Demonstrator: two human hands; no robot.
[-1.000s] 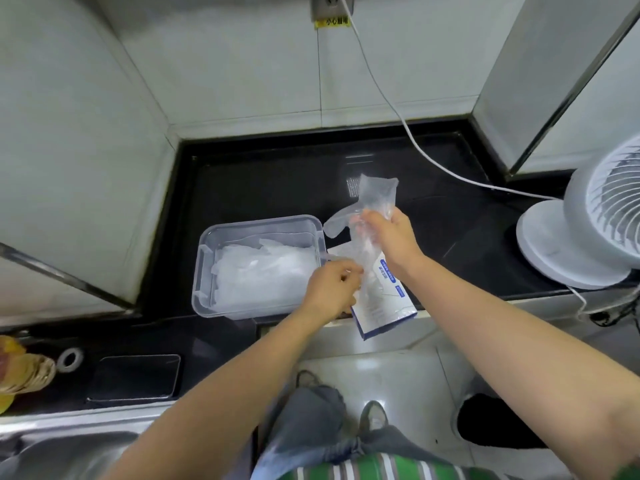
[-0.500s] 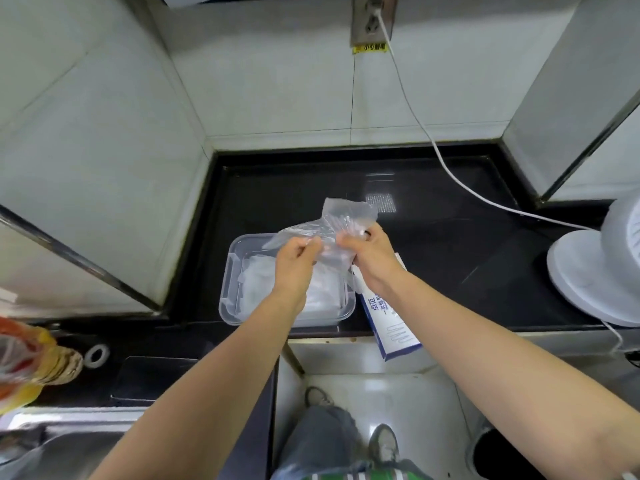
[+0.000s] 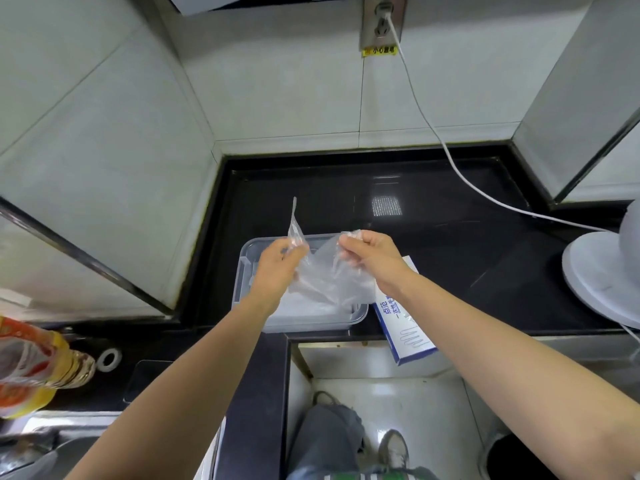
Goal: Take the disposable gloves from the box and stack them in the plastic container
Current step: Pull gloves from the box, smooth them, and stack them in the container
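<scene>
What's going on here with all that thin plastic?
A person holds a clear disposable glove spread between both hands: the left hand pinches one edge, the right hand the other. It hangs over a plastic container on the black counter, where other gloves already lie. The glove box sits just right of the container.

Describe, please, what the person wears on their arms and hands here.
The left hand and right hand are bare: no ring, watch or worn glove shows. The left forearm and right forearm are bare too, with no sleeve visible up to the picture's edge.
</scene>
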